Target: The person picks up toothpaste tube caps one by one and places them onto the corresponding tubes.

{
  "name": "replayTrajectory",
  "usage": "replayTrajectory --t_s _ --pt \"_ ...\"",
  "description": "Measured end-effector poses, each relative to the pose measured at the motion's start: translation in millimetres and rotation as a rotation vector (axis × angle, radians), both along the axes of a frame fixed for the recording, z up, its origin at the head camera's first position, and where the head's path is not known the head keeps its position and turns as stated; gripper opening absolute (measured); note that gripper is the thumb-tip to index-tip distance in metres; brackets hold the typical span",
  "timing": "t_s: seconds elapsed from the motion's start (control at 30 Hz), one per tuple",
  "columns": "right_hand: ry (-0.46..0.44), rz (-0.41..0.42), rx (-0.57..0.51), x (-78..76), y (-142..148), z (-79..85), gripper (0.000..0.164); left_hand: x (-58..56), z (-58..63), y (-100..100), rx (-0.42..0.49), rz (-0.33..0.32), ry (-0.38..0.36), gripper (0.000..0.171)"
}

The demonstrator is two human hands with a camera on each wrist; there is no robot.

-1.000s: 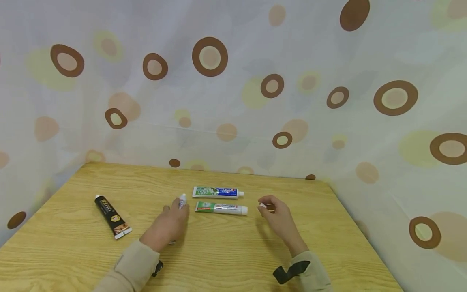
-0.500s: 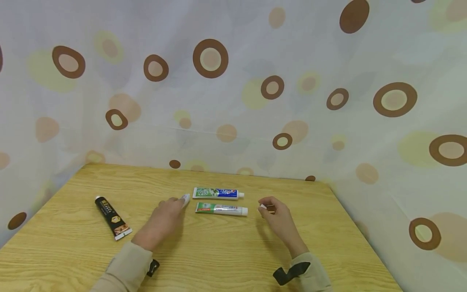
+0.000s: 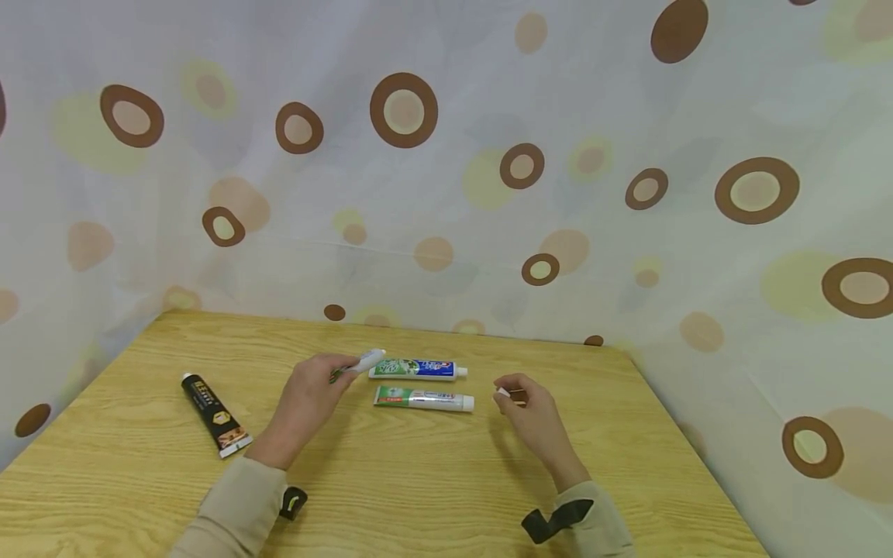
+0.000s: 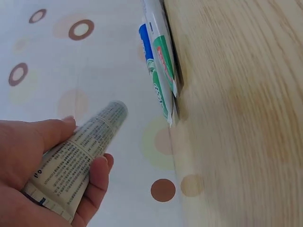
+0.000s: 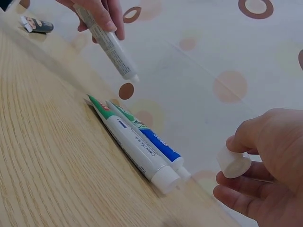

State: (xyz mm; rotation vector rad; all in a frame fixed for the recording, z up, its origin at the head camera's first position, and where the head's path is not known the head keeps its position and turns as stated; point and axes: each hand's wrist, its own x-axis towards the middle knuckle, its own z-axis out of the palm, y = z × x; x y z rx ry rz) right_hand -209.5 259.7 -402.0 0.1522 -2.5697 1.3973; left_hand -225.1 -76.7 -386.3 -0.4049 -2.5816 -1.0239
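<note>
My left hand (image 3: pixel 307 399) grips a white toothpaste tube (image 4: pixel 78 161), raised off the table. Fine print covers the side seen in the left wrist view, and its narrow white nozzle (image 5: pixel 135 78) points away from the palm. To the right, my right hand (image 3: pixel 540 422) pinches a small white cap (image 5: pixel 234 162) between thumb and fingers. Between the hands lie two toothpaste tubes: a green-and-blue one (image 3: pixel 418 369) behind, and a green-and-white one (image 3: pixel 425 399) with a white cap in front. Both lie sideways, apart from my right hand.
A black toothpaste tube (image 3: pixel 215 415) lies slanted on the left of the wooden table (image 3: pixel 418 488). Behind the table hangs a pale sheet (image 3: pixel 446 194) with brown and yellow spots.
My left hand has lifted the white toothpaste tube from the table and tilted it, nozzle toward the right, near the green-and-blue tube's left end. My right hand with the cap has stayed put.
</note>
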Motion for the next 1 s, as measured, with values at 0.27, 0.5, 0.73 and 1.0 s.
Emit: replayTrajectory --t_s 0.27,0.5,0.73,1.0 --pt "0.001 0.010 0.009 -0.3 -4 4.8 0.021 -1.9 5.3 2 0.161 -0.052 -0.110 0.028" --pt "0.003 0.020 -0.013 -1.3 -8 8.1 0.022 -1.9 10.2 4 0.224 -0.064 -0.126 0.026" --pt "-0.005 0.044 -0.072 -1.1 -15 12.1 0.026 -0.5 13.8 7 0.242 -0.085 -0.135 0.022" --pt "-0.003 0.049 -0.128 -1.2 -22 14.7 0.022 0.8 15.4 9 0.276 -0.130 -0.156 0.018"
